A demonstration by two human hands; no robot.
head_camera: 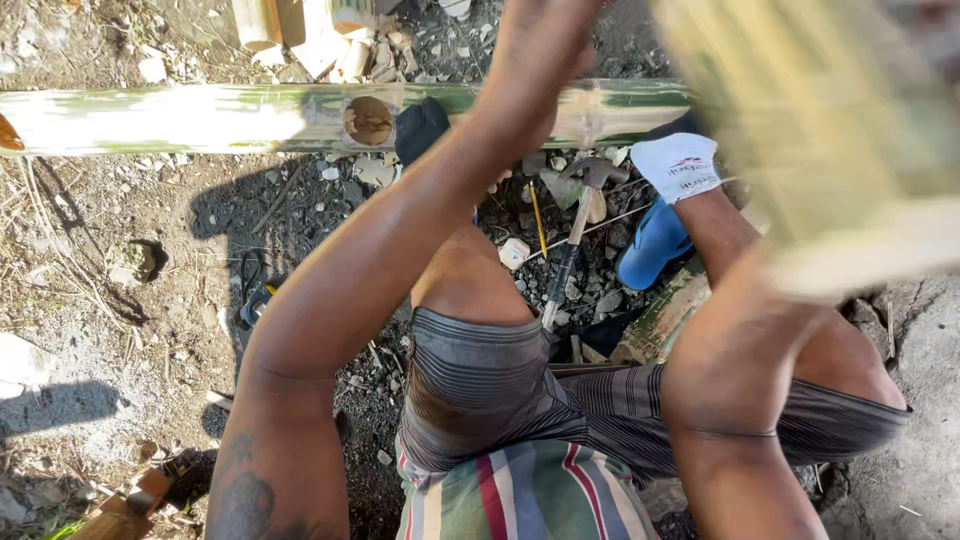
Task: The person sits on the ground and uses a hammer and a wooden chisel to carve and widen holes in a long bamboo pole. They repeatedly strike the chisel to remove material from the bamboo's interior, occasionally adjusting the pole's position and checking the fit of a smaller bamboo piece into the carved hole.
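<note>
Green bamboo pole lies level on the ground, one round hole cut through it.

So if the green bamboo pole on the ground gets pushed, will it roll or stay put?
The bamboo pole looks round and glossy, so it would probably roll on a sideways push and may feel slick. It looks thick and runs across most of the frame, so likely stiff and fairly heavy. The rubble and rough ground beside it might check rolling.

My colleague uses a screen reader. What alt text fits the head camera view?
A seated person raises the left hand over a long green bamboo pole lying across stony ground. A hammer lies between the knees; a blurred bamboo piece fills the upper right.
</note>
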